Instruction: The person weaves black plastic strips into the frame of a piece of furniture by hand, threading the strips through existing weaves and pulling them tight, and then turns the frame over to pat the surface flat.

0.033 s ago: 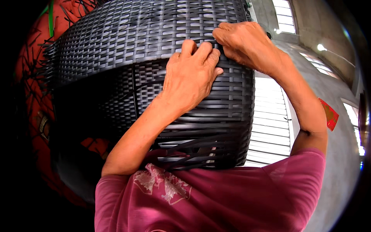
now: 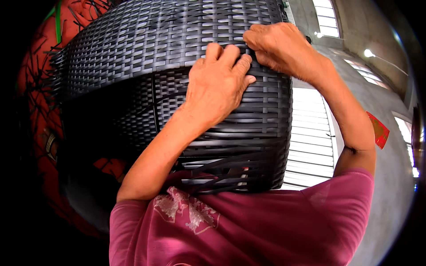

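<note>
1. Nearest is the person's maroon shirt (image 2: 266,221), with a pale print on its front; its lower part runs out of view.
2. The left hand (image 2: 215,86) lies back-up on the weave, its fingers bent and slightly spread, the thumb angled out to the right. Its fingertips are partly hidden, so I cannot tell whether it grips a strip.
3. The right hand (image 2: 284,48) is just beside it, near the right end of the work, fingers bunched narrow against the weave. Whether a strip is pinched between them I cannot tell.
4. Under both hands, directly in front of the person, is the black woven piece (image 2: 155,33). Its upper band has its long axis across the view, left to right, dropping toward the left, where cut ends bristle. At the right, a side of crosswise strips comes down toward the person. Which end is its front I cannot tell.
5. Loose black strips (image 2: 222,166) lie slantwise across the lower part of that side, near the shirt.
6. Below the band, the piece has a dark hollow (image 2: 97,119) open toward the person; finer weave shows inside, the remainder too dark to read.
7. Beyond the left end is a red surface (image 2: 40,66) scattered with black strips, near a green band (image 2: 58,22).
8. Farther right, a lit lamp (image 2: 368,53) hangs by a grey wall (image 2: 395,213).
</note>
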The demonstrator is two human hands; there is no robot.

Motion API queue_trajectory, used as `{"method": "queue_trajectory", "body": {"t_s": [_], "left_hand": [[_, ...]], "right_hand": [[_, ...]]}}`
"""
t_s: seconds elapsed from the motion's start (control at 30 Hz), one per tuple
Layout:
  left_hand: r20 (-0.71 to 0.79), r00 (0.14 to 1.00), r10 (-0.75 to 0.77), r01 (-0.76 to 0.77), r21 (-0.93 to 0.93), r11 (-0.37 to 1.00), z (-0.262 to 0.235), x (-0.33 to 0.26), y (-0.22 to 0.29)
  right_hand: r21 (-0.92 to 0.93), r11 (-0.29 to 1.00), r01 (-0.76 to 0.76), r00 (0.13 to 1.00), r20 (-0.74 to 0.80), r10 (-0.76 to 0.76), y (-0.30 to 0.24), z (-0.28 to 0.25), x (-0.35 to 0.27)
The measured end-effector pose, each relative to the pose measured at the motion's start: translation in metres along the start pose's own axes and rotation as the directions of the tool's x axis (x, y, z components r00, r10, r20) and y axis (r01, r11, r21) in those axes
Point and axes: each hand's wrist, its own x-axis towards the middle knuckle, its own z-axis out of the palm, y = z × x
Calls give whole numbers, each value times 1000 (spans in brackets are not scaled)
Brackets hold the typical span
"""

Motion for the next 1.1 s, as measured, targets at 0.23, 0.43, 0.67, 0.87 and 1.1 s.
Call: {"method": "queue_trajectory", "body": {"t_s": [0.23, 0.43, 0.67, 0.87, 1.1], "left_hand": [[-168, 986, 3, -27, -142, 989, 3, -2, -19], [-231, 973, -22, -24, -194, 981, 10, -4, -22], [-165, 985, -57, 41, -97, 994, 5, -1, -14], [-131, 987, -88, 80, -67, 995, 3, 8, -6], [-67, 995, -73, 69, -58, 996, 2, 12, -7]], "right_hand": [[520, 811, -268, 957, 45, 287, 4, -7, -17], [428, 898, -102, 943, -246, 225, -21, 19, -46], [215, 963, -164, 916, -328, 229, -39, 27, -40], [178, 960, -215, 881, -388, 270, -46, 36, -38], [263, 919, -293, 822, -423, 382, -58, 39, -36]]}}
